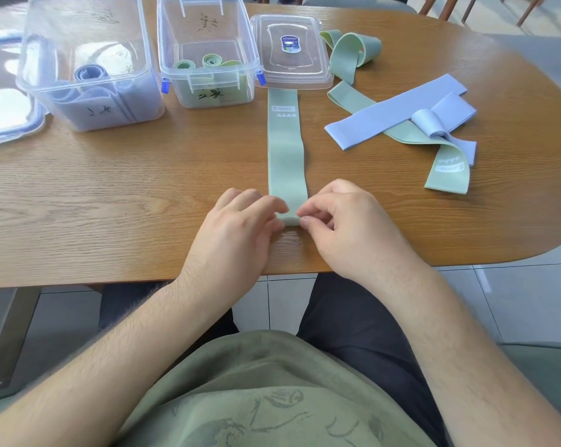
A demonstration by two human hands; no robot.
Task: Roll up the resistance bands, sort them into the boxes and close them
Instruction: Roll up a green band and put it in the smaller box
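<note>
A green resistance band (285, 150) lies flat and straight on the wooden table (143, 195), running away from me. Its near end is folded into a small roll. My left hand (240, 230) and my right hand (340, 221) pinch that rolled end from either side. A clear box (208, 50) at the back holds rolled green bands. A larger clear box (88, 66) to its left holds rolled blue bands. Both boxes are without lids.
A clear lid (290, 50) lies right of the green box; another lid (5, 114) sits at the far left. Loose bands lie at the right: a blue one (392, 112), a green one (446, 169) under it, a curled green one (350, 51). Table edge is near my body.
</note>
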